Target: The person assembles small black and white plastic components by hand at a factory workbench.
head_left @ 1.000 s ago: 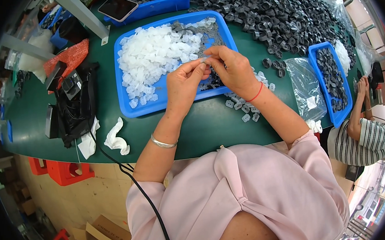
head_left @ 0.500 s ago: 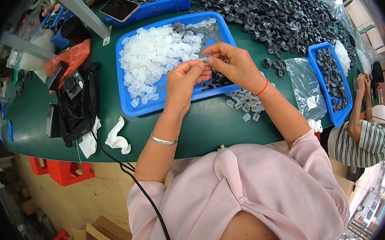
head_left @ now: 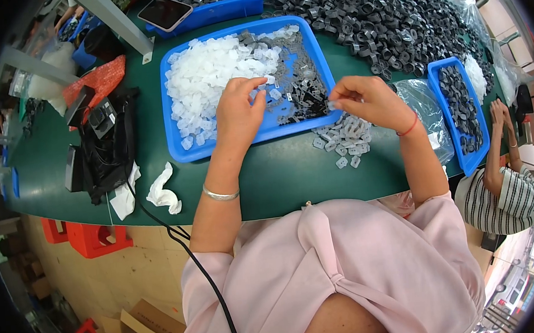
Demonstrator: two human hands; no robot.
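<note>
My left hand (head_left: 239, 111) hovers over the blue tray (head_left: 175, 136), thumb and fingers apart with nothing visible between them. Its fingertips are by the right side of a heap of translucent white plastic pieces (head_left: 211, 74). Dark grey and black small parts (head_left: 308, 95) lie in the tray's right portion. At the tray's lower right corner, my right hand (head_left: 371, 102) pinches a small translucent plastic piece (head_left: 332, 105). Below that hand, a pile of similar greyish pieces (head_left: 344, 135) rests on the green table, just outside the tray.
A large heap of black ring-shaped parts (head_left: 374, 23) covers the far right. A smaller blue tray (head_left: 472, 159) and a clear plastic bag (head_left: 440, 145) are on the right. A phone (head_left: 165, 13) lies on another blue bin. Left are a black bag (head_left: 115, 158) and crumpled tissue (head_left: 164, 189).
My hands were together over the tray, fingers on a small piece. They have parted: the right moved right with a piece toward the loose pile, the left moved slightly left and opened.
</note>
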